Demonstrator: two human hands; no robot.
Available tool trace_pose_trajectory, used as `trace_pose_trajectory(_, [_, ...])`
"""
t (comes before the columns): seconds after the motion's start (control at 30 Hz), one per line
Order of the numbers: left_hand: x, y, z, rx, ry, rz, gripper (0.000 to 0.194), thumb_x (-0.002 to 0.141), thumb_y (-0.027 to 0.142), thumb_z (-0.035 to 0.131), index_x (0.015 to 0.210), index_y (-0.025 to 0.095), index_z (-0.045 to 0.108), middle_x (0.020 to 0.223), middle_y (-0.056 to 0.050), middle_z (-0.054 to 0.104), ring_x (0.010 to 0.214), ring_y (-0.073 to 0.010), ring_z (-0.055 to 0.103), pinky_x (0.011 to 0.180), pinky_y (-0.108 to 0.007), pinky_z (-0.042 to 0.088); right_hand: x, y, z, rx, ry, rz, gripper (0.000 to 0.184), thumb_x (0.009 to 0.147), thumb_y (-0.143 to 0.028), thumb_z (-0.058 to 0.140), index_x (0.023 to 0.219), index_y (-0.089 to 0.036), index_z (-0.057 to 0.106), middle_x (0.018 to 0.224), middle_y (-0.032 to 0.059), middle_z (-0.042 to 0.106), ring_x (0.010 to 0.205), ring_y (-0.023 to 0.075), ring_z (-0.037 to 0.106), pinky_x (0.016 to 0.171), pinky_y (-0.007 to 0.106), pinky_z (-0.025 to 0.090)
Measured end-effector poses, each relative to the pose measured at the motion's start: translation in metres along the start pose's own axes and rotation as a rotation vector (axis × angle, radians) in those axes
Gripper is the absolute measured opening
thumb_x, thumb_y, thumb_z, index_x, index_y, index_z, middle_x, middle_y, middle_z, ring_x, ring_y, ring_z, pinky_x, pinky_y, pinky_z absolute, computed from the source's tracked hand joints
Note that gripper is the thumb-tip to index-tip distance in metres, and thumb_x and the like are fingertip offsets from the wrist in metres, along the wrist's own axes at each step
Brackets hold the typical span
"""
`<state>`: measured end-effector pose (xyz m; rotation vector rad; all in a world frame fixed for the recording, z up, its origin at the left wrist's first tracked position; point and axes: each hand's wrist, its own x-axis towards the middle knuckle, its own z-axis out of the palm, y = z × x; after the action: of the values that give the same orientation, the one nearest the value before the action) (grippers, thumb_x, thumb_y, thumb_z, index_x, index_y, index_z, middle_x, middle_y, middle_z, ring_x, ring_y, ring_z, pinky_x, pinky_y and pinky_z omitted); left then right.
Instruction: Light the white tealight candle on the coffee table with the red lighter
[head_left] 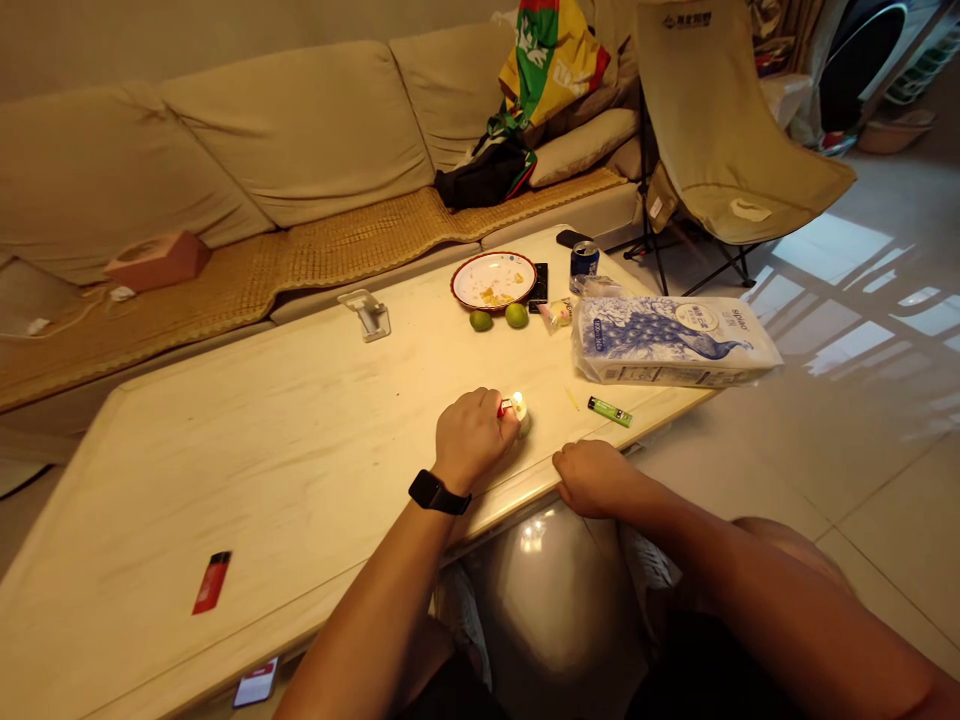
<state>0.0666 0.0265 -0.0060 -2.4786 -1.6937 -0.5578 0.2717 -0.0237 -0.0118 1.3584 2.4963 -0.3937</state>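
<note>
The fingers of the left hand (474, 432) are curled shut around a lighter (502, 408), whose red and metal end pokes out past the knuckles; a flame (517, 399) burns there, right at a small pale object (523, 416) on the table (300, 440), near its front edge; the glare blurs that object's shape, and I cannot tell whether the fingers touch it; a black watch (439, 493) sits on the left wrist.

The right hand (594, 478) is at the table's front edge, its fingers bent inward; I cannot tell whether they hold anything; just beyond it lie a green lighter (610, 411) and a thin yellow stick (572, 399), apart from each other.

Farther out, a plastic-wrapped pack (675, 338) with a blue peacock print lies at the table's right end; by it are a wrapper (556, 314), two limes (499, 318), a red-rimmed plate (487, 268) with scraps on it, and a blue can (584, 264); a white stand (366, 315) is to the left of these; a red lighter (212, 583) lies well apart at the near left; past the table are a sofa (300, 130) and a folding chair (720, 140).
</note>
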Motion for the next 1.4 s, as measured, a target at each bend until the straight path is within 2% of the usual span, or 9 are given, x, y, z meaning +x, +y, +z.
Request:
trace_pose_trajectory(0.13, [0.000,-0.001,0.000,-0.100,0.009,-0.029,0.017,0.088,0.034,0.057,0.075,0.023,0.055,0.076,-0.008,0.061,0.074,-0.0241,0.053,0.063,-0.035,0.033,0.000,0.001,-0.001,0.008,-0.007,-0.001,0.032,0.092,-0.034,0.053,0.109,-0.013,0.071,0.108,0.0194,0.073,0.098,0.0306,0.070,0.083,0.039,0.051])
trace_pose_trajectory(0.27, [-0.005,-0.008,-0.001,-0.318,0.142,-0.187,0.018,0.087,0.035,0.058,0.075,0.023,0.054,0.075,-0.005,0.059,0.072,-0.0215,0.051,0.064,-0.032,0.033,0.001,0.002,0.001,0.000,0.005,-0.011,0.031,0.091,-0.034,0.054,0.107,-0.013,0.071,0.107,0.0184,0.073,0.096,0.0310,0.070,0.081,0.039,0.052])
trace_pose_trajectory(0.33, [-0.008,-0.015,-0.004,-0.527,0.245,-0.339,0.024,0.093,0.040,0.052,0.076,0.023,0.055,0.074,-0.004,0.058,0.069,-0.0193,0.050,0.062,-0.030,0.034,0.001,0.002,0.003,-0.004,0.011,-0.016,0.032,0.091,-0.035,0.054,0.106,-0.013,0.071,0.106,0.0183,0.073,0.095,0.0311,0.070,0.079,0.039,0.052])
trace_pose_trajectory(0.43, [-0.009,-0.024,-0.011,-0.982,0.411,-0.600,0.044,0.098,0.054,0.038,0.070,0.023,0.051,0.065,-0.001,0.048,0.058,-0.0150,0.042,0.052,-0.027,0.030,0.001,0.002,0.004,0.001,0.013,-0.016,0.033,0.091,-0.035,0.053,0.107,-0.012,0.070,0.107,0.0189,0.073,0.096,0.0311,0.070,0.080,0.039,0.052])
trace_pose_trajectory(0.5, [-0.008,-0.027,-0.017,-1.273,0.498,-0.742,0.048,0.095,0.060,0.038,0.068,0.022,0.049,0.062,0.001,0.042,0.051,-0.0122,0.037,0.046,-0.025,0.026,0.001,0.002,0.005,0.008,0.008,-0.014,0.033,0.091,-0.035,0.053,0.107,-0.012,0.070,0.107,0.0190,0.073,0.097,0.0307,0.070,0.081,0.038,0.051])
trace_pose_trajectory(0.57, [-0.005,-0.027,-0.023,-1.430,0.545,-0.808,0.049,0.093,0.062,0.041,0.066,0.022,0.049,0.060,0.002,0.041,0.048,-0.0103,0.035,0.043,-0.024,0.025,0.001,0.002,0.004,0.014,0.005,-0.008,0.032,0.091,-0.035,0.053,0.107,-0.013,0.071,0.108,0.0189,0.073,0.098,0.0303,0.070,0.082,0.037,0.051])
trace_pose_trajectory(0.73, [-0.002,-0.023,-0.030,-1.483,0.560,-0.828,0.051,0.090,0.064,0.044,0.064,0.020,0.050,0.056,0.003,0.040,0.045,-0.0084,0.035,0.041,-0.022,0.025,0.002,0.003,0.004,0.010,0.003,-0.004,0.032,0.091,-0.035,0.053,0.106,-0.013,0.070,0.108,0.0185,0.073,0.097,0.0305,0.070,0.081,0.038,0.051])
trace_pose_trajectory(1.4, [-0.001,-0.025,-0.030,-1.490,0.593,-0.820,0.051,0.091,0.062,0.044,0.062,0.020,0.049,0.055,0.003,0.038,0.044,-0.0081,0.034,0.040,-0.022,0.024,0.002,0.004,0.006,-0.009,0.014,-0.014,0.032,0.091,-0.036,0.053,0.106,-0.014,0.070,0.108,0.0179,0.073,0.097,0.0307,0.070,0.081,0.038,0.051])
